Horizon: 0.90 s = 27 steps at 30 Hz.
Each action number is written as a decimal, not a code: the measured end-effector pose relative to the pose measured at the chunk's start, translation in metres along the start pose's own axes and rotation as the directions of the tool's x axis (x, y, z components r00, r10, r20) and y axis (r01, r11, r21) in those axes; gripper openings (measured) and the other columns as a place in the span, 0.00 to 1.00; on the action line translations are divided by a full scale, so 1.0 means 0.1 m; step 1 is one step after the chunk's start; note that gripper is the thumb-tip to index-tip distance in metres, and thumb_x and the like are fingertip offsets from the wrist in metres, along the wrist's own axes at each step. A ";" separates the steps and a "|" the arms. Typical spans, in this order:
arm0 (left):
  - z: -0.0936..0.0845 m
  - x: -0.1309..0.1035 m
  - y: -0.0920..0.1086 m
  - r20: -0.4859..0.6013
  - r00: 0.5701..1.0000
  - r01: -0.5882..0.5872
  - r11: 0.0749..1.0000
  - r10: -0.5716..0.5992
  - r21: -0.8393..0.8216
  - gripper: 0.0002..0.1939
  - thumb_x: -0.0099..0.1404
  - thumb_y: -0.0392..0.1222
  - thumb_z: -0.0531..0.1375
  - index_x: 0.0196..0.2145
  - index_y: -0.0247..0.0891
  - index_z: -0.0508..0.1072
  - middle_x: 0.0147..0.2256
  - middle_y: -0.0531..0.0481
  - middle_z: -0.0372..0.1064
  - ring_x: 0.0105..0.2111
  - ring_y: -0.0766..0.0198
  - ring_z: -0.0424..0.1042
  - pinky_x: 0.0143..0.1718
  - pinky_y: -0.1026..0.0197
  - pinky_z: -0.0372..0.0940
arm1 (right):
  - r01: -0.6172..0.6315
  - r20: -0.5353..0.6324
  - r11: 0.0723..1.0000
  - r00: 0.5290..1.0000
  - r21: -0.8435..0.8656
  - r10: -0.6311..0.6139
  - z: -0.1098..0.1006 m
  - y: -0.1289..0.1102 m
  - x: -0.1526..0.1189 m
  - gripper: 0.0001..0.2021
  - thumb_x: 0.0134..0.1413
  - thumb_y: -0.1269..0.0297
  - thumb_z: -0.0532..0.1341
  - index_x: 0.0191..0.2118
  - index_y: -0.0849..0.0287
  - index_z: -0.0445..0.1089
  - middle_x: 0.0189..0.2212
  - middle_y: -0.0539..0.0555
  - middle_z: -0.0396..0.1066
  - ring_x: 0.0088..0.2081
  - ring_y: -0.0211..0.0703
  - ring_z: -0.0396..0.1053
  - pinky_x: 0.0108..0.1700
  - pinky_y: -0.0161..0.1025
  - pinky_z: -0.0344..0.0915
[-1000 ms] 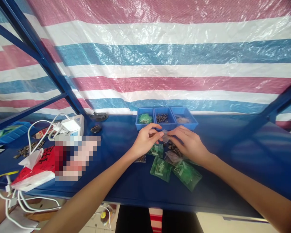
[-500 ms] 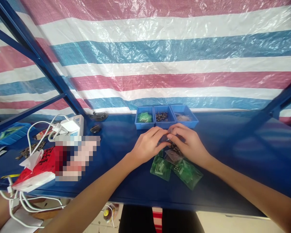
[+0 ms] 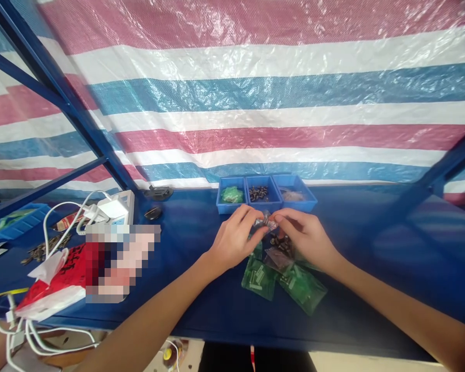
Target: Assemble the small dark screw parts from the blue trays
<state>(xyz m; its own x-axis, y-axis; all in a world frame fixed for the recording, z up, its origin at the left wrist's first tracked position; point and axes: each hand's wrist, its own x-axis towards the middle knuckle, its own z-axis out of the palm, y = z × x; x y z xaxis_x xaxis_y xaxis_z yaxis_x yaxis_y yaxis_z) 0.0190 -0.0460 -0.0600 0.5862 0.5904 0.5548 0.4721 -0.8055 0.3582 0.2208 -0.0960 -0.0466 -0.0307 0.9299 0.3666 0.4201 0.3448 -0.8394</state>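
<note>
Between my two hands is a small clear plastic bag (image 3: 266, 222) with something dark in it. My left hand (image 3: 235, 236) pinches its left side between thumb and fingers. On the right side, my right hand (image 3: 308, 235) pinches the same bag. Below the hands, small dark metal parts (image 3: 282, 243) lie on the blue table beside a clear pinkish bag (image 3: 278, 259). Nearer the front edge are two green bags, one with pale pieces (image 3: 258, 279) and another (image 3: 304, 289) to its right.
Three joined blue bins stand behind the hands: green bags (image 3: 232, 195), dark metal parts (image 3: 259, 194), clear bags (image 3: 292, 196). At left are a white power strip (image 3: 128, 206), cables, a red bag (image 3: 73, 268), loose metal parts (image 3: 46, 249) and a blue tray (image 3: 17, 222).
The clear bag now shows more plainly between my fingertips, and my hands are slightly farther apart. More of the dark metal parts is visible below them. The view has tilted up slightly.
</note>
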 end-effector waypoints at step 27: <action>-0.01 0.05 -0.05 0.050 0.992 0.120 0.985 -0.115 -0.121 0.14 0.74 0.41 0.53 0.54 0.42 0.71 0.48 0.45 0.72 0.47 0.57 0.74 0.38 0.61 0.70 | -0.163 -0.282 0.868 0.904 0.470 0.323 -0.39 0.33 0.45 0.15 0.51 0.52 0.71 0.33 0.58 0.72 0.30 0.55 0.75 0.28 0.41 0.73 0.23 0.34 0.67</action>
<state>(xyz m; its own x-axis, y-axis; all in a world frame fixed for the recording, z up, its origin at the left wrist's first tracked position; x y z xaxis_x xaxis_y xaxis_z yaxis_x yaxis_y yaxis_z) 0.0195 -0.0391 -0.0581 0.5605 0.6807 0.4717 0.4558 -0.7291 0.5105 0.2684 -0.0481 -0.0418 0.3632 0.9155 0.1734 -0.0565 0.2074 -0.9766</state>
